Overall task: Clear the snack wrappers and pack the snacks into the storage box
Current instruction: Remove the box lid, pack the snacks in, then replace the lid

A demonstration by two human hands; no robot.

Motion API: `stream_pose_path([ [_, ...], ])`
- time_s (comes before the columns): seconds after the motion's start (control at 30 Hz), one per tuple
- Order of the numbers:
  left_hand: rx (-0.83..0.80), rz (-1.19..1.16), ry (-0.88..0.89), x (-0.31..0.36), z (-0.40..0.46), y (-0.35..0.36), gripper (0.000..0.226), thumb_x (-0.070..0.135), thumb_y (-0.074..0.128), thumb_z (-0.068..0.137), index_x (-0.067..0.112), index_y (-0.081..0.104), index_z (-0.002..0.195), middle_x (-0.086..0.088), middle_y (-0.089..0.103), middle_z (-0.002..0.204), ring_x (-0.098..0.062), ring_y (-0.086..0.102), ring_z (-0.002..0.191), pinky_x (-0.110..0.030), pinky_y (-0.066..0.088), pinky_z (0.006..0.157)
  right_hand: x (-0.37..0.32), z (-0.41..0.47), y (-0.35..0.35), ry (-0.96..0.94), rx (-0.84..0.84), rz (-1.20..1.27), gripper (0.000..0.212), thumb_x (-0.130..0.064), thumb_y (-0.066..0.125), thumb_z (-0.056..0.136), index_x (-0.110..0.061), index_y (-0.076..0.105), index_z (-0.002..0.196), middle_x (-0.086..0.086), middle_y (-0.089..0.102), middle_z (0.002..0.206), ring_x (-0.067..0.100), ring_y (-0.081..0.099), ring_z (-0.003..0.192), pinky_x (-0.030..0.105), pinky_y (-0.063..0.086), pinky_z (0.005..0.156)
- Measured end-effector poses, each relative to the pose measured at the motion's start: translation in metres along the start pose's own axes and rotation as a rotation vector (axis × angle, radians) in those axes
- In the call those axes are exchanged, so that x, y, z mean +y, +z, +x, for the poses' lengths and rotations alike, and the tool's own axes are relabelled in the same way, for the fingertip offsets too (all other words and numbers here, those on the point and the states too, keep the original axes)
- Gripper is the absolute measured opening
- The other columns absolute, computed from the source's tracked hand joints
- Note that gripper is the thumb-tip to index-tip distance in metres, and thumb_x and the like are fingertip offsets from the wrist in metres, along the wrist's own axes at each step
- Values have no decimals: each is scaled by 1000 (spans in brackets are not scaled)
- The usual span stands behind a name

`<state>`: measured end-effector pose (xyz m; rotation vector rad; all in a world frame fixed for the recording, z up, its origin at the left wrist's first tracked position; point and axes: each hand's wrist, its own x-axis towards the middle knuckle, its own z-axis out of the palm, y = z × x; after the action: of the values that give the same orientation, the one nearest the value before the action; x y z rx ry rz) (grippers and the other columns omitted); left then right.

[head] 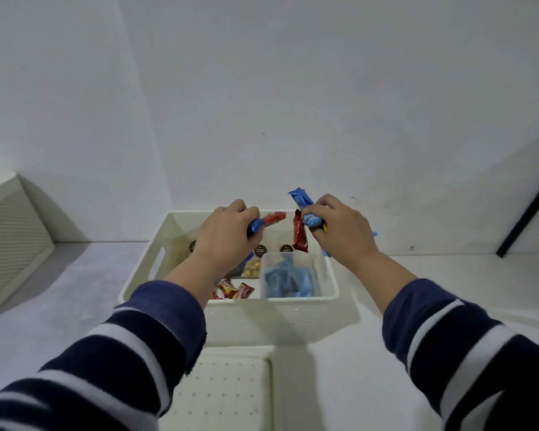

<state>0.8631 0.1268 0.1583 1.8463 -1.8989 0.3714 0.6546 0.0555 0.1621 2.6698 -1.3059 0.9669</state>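
Left hand [224, 236] fingers clutch snack bars [269, 219]; right hand [339, 228] fingers grip blue packets [305, 209].

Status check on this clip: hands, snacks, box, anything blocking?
Left hand grips blue and red snack bars over the storage box. Right hand holds blue packs and a red bar. Clear tub fills the box's right side. Nothing blocking.

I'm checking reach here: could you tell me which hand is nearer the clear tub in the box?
Right. The right hand is just above and behind the clear tub; the left hand is up to its left.
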Motion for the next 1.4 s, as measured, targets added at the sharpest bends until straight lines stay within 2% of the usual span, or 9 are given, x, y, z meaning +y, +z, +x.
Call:
stream_pose_path([
  [0.17, -261, 7, -178, -83, -21, 8, 20, 41, 53, 90, 22, 59, 92, 1, 53, 86, -21, 57, 75, -31, 43, 64, -61, 21, 67, 77, -307, 86, 27, -24, 61, 86, -31, 67, 111, -4, 59, 106, 23, 60, 92, 29, 44, 71],
  [0.3, -454, 0, -306, -123, -36, 36, 25, 42, 53, 89, 25, 62, 104, -3, 66, 99, -22, 60, 85, -29, 49, 71, -98, 22, 126, 180, -495, 167, 19, -18, 61, 82, -28, 69, 95, 1, 66, 99, 25, 63, 91, 37, 53, 78],
  [0.47, -618, -30, -403, -142, -51, 65, 38, 46, 52, 90, 25, 56, 122, -6, 63, 116, -27, 60, 102, -34, 51, 82, -116, 18, 174, 360, -653, 231, 14, -19, 59, 82, -30, 57, 74, 7, 66, 104, 29, 63, 98, 32, 49, 76],
  [0.5, -650, -41, -410, -143, -53, 68, 43, 48, 52, 90, 22, 52, 124, -8, 60, 119, -28, 59, 104, -36, 51, 85, -117, 18, 177, 395, -680, 260, 12, -20, 61, 82, -32, 59, 83, 8, 65, 111, 29, 62, 102, 34, 50, 81],
  [0.57, -698, -45, -412, -144, -55, 69, 50, 52, 52, 88, 21, 48, 128, -9, 55, 125, -28, 56, 109, -37, 49, 90, -116, 21, 178, 454, -748, 307, 33, -22, 63, 84, -24, 57, 117, 7, 57, 126, 26, 57, 109, 32, 48, 89],
  [0.67, -718, -18, -401, -141, -55, 58, 49, 51, 51, 89, 26, 50, 131, -4, 52, 133, -25, 53, 117, -36, 47, 93, -115, 25, 165, 507, -847, 331, 49, -16, 59, 89, -20, 44, 136, 7, 48, 139, 24, 53, 115, 31, 44, 91],
  [0.97, -621, 49, -360, -99, -74, -17, 31, 38, 46, 93, 28, 56, 120, -2, 59, 122, -25, 56, 110, -38, 49, 91, -133, 2, 66, 304, -849, 122, 40, -23, 53, 95, -20, 50, 134, 1, 52, 137, 20, 50, 121, 24, 37, 87],
  [1.1, -566, 102, -359, -69, -107, -57, 28, 36, 42, 93, 29, 58, 115, -1, 59, 116, -26, 54, 106, -38, 47, 87, -144, -34, 11, 185, -867, 15, 43, -25, 48, 97, -15, 47, 139, 5, 48, 142, 24, 46, 127, 29, 37, 100],
  [1.4, -624, 149, -505, -42, -228, -105, 38, 44, 44, 93, 33, 50, 129, 4, 50, 133, -23, 48, 121, -40, 46, 94, -148, -137, -31, 186, -916, 11, 45, -33, 51, 95, -25, 44, 139, 1, 43, 146, 22, 43, 131, 33, 36, 106],
])
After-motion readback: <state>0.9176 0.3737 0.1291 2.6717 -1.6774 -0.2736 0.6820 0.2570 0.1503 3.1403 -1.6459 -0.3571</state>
